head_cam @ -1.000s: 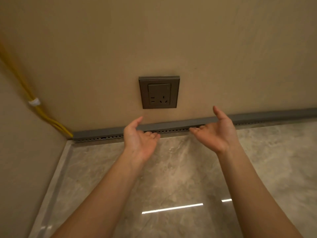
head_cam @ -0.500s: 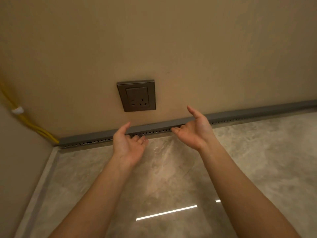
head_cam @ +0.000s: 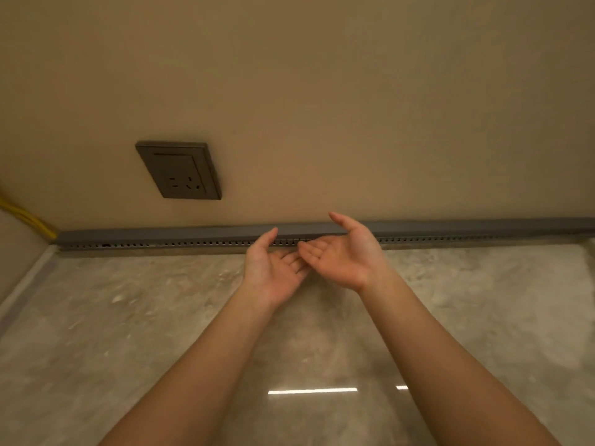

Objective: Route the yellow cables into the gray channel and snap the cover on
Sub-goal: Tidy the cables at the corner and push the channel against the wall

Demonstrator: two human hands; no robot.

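Only a stub of yellow cables [head_cam: 29, 217] shows far left, while the left hand [head_cam: 273, 270] and right hand [head_cam: 346, 257], spread palm-up, mask the gray channel [head_cam: 161, 236] at mid-length.

Gray channel [head_cam: 161, 235] runs level; yellow cables [head_cam: 32, 219] meet its left end.
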